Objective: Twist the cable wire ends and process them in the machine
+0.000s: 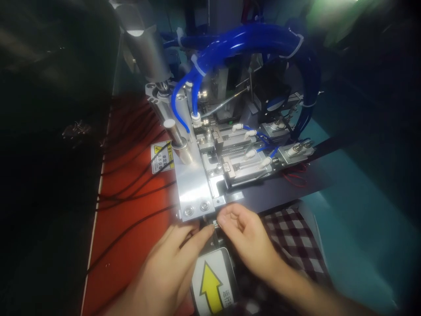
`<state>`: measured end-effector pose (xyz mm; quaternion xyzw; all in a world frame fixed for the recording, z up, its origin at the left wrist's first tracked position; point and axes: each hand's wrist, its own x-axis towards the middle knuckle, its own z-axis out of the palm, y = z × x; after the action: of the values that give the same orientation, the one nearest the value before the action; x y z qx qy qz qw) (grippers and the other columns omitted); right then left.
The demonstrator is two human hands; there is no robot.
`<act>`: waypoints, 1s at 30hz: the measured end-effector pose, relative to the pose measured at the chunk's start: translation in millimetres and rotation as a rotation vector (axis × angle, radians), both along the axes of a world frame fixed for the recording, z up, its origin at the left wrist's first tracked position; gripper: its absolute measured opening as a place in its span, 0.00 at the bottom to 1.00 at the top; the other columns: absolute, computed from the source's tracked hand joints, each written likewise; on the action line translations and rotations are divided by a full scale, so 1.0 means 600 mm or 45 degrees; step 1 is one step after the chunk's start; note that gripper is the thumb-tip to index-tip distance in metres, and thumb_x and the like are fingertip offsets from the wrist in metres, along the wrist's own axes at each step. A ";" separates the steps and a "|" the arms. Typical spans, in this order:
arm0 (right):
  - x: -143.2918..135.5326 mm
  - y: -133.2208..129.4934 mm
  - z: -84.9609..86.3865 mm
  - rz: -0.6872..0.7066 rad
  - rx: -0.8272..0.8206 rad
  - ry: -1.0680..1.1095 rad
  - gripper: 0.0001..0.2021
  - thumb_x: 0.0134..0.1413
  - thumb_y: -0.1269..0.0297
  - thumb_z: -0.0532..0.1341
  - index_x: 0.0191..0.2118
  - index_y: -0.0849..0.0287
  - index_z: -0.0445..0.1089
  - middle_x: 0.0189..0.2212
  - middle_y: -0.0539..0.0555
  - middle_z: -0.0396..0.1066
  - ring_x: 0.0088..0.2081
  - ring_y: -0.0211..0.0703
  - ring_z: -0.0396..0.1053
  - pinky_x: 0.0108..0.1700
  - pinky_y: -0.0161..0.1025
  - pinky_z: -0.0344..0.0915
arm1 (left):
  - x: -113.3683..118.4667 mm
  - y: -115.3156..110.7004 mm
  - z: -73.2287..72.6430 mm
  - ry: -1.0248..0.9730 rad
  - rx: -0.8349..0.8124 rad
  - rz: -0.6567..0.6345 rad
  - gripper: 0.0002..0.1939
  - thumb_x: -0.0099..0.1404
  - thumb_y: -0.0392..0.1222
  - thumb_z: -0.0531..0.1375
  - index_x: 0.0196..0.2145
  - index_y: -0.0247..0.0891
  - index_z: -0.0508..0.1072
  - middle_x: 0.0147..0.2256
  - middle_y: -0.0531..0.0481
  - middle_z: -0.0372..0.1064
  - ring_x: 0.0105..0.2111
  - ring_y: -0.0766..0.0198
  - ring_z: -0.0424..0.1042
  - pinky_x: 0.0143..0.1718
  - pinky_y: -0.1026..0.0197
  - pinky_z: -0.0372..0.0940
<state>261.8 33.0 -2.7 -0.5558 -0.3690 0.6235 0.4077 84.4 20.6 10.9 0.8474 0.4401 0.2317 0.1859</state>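
Head view, nearest the camera: a white label with a yellow arrow [213, 283] is seen at the bottom edge, between the two wrists. Just above it, the left hand [171, 267] is stretched forward, its fingers held together, with the thumb and forefinger tips brought to a small metal part [215, 224]. The right hand [245, 232] is met there from the other side, its thumb and forefinger pinched on the same part, the remaining fingers curled. The part is held just below the front edge of a metal plate [192, 186]. A checked cloth [292, 237] is seen under the right forearm. Black cables [131, 188] are laid across the red surface [125, 245] at left. Farther back, blue hoses [250, 41] are looped over the machine.
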 end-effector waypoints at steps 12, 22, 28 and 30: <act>0.000 -0.009 -0.021 0.049 0.282 -0.161 0.06 0.58 0.66 0.56 0.30 0.59 0.64 0.21 0.46 0.59 0.22 0.34 0.57 0.24 0.32 0.57 | -0.001 -0.004 -0.001 0.045 -0.017 0.035 0.22 0.65 0.25 0.50 0.52 0.42 0.69 0.40 0.50 0.65 0.39 0.69 0.68 0.42 0.73 0.63; 0.000 -0.010 -0.029 0.043 0.412 -0.229 0.05 0.58 0.68 0.56 0.30 0.59 0.63 0.21 0.45 0.58 0.22 0.34 0.55 0.23 0.32 0.56 | -0.004 -0.004 -0.002 0.074 -0.011 0.028 0.23 0.65 0.25 0.49 0.53 0.42 0.67 0.39 0.49 0.65 0.38 0.67 0.68 0.40 0.70 0.64; -0.002 -0.012 -0.028 0.023 0.441 -0.230 0.05 0.58 0.68 0.56 0.31 0.58 0.63 0.21 0.45 0.59 0.21 0.33 0.56 0.22 0.32 0.56 | -0.009 -0.002 0.001 0.097 -0.034 -0.031 0.22 0.65 0.28 0.51 0.53 0.42 0.68 0.40 0.49 0.66 0.39 0.67 0.69 0.41 0.71 0.65; -0.003 -0.013 -0.027 0.012 0.419 -0.225 0.05 0.58 0.67 0.56 0.31 0.59 0.63 0.22 0.46 0.60 0.21 0.33 0.56 0.22 0.32 0.56 | -0.008 0.000 0.002 0.094 -0.040 -0.015 0.21 0.65 0.30 0.51 0.53 0.42 0.68 0.40 0.49 0.67 0.38 0.66 0.70 0.41 0.70 0.66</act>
<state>260.2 25.5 -18.7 -0.5324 -0.5028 0.5055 0.4562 79.7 20.4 12.0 0.8550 0.4451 0.1924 0.1841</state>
